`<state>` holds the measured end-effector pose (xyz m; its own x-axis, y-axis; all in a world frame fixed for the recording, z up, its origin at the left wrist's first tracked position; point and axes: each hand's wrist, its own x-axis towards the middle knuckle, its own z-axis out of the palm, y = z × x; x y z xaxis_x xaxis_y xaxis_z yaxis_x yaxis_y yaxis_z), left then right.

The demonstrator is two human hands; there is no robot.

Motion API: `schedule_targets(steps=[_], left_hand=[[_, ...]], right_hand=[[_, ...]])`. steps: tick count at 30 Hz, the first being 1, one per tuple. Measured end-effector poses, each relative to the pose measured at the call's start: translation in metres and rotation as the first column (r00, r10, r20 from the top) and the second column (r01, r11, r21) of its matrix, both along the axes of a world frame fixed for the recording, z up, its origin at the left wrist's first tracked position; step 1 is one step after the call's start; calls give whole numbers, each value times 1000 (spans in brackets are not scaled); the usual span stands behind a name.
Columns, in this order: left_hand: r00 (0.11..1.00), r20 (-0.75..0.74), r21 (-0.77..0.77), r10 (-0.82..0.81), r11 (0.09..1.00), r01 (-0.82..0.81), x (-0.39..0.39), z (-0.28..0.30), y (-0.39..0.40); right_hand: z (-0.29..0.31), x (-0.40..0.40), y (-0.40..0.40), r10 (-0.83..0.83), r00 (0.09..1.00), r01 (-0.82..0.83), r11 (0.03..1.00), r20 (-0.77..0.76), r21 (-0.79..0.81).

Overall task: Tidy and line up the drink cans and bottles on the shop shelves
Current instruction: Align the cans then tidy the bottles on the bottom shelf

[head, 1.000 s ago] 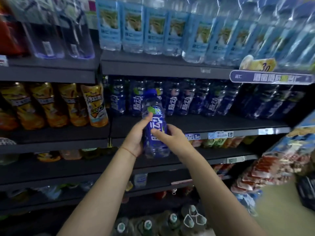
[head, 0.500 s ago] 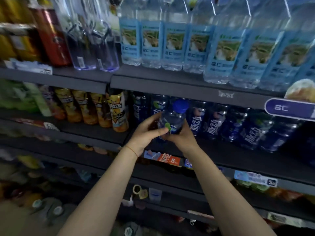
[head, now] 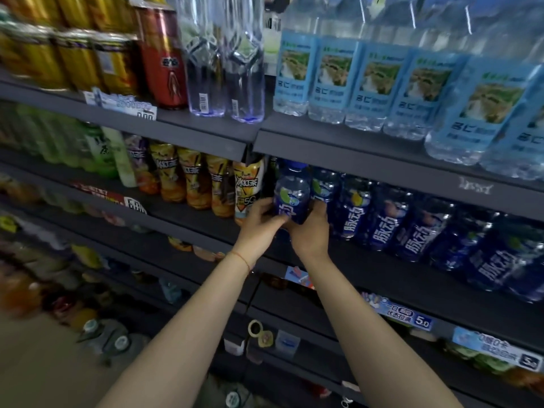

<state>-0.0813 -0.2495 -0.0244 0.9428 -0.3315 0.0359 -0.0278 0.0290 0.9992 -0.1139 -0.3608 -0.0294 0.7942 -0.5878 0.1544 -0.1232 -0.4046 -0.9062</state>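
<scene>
Dark grey shelves (head: 353,160), several tiers, price tags on front edges.

Top tier: gold cans (head: 73,60), red can (head: 163,57), two clear bottles (head: 223,63), row of light-blue-labelled water bottles (head: 379,83).

Middle tier: green bottles (head: 97,151), orange iced-tea bottles (head: 191,181), row of dark blue bottles (head: 418,228) running right.

Lower tiers: blurred, dim; small items, kind unclear.

Floor (head: 44,363) at bottom left; capped bottles (head: 112,337) standing beside shelf foot.
</scene>
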Motion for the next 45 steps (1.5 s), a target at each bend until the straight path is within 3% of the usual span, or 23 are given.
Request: schedule_targets(steps=[11,20,23,26,28,31,38,45], left_hand=[[980,21,54,-197,979,195,8,-18,12],[938,-19,128,-346,930,345,6,-12,30],[967,-14,138,-255,957,254,-3,-13,45],[988,-63,127,-138,981,145,-19,-18,61],[991,-103,107,-87,989,98,-36,-23,71],[989,-132,197,-73,976,98,-60,-42,90],[959,-284,406,-26,903,144,-77,-111,151],[869,-494,415,46,890,189,-16,-195,211]], right_hand=[[0,-2,17,-212,977,212,972,8,-101],[8,-2,31,-239,966,225,964,-96,-138],[9,-20,40,-209,968,189,971,-136,-147],[8,-49,55,-178,983,170,974,-36,-152],[5,-71,64,-163,986,164,981,21,-106],[-14,-96,80,-102,994,102,995,29,4],[-108,-109,137,66,970,-31,988,-235,151],[-195,-58,188,240,787,-130,965,-568,227]])
